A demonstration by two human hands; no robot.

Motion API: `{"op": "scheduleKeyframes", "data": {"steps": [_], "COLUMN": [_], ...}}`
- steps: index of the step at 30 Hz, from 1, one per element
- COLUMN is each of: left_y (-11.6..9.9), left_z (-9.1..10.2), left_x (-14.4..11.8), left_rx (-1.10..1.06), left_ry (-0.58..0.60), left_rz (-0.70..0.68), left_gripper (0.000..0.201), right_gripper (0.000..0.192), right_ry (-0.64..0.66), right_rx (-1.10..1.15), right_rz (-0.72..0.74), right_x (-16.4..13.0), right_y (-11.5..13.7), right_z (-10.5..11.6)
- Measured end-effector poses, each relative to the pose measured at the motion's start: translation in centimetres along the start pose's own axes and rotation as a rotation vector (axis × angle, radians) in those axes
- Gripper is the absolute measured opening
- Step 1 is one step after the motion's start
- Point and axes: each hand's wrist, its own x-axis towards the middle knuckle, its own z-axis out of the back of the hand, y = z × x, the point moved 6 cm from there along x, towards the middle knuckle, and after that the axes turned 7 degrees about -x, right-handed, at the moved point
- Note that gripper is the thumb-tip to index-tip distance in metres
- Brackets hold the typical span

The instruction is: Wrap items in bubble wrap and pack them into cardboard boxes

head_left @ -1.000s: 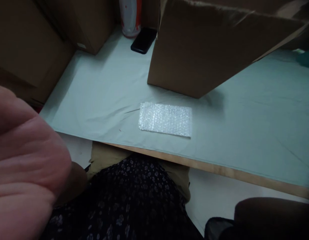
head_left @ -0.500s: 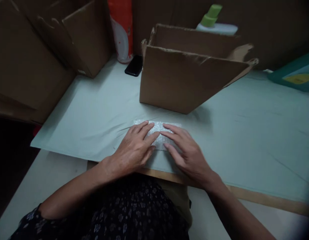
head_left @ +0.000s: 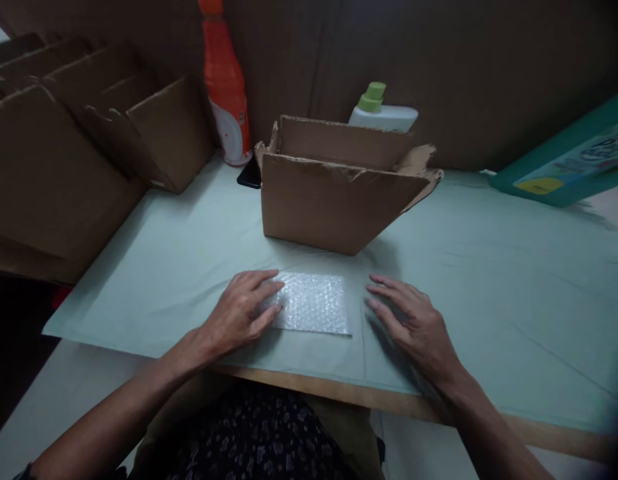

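Here, one bubble-wrap sheet (head_left: 311,303), seemingly single.

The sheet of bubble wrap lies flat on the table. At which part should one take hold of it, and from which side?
Probably the free right edge of the bubble wrap, near its front right corner, coming in from the right. The sheet lies flat on the green table cover, so only an edge can be pinched. The left hand rests on its left end; the right hand lies open just beside that edge.
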Motion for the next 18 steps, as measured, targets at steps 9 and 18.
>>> {"op": "scheduleKeyframes", "data": {"steps": [9, 18], "left_y": [6.2, 5.6], "left_z": [1.8, 1.6], "left_x": [9.8, 6.5], "left_rx": [-0.533, -0.51], "left_ry": [-0.336, -0.354], "left_rz": [0.299, 0.311], "left_gripper": [0.069, 0.055], "right_gripper": [0.055, 0.045], "right_ry": [-0.023, 0.024], "right_rx": [0.418, 0.442], "right_rz": [-0.333, -0.369], "right_x": [8.9, 8.6], "right_y": [-4.4, -2.4], "right_z": [-3.3, -4.2]}}
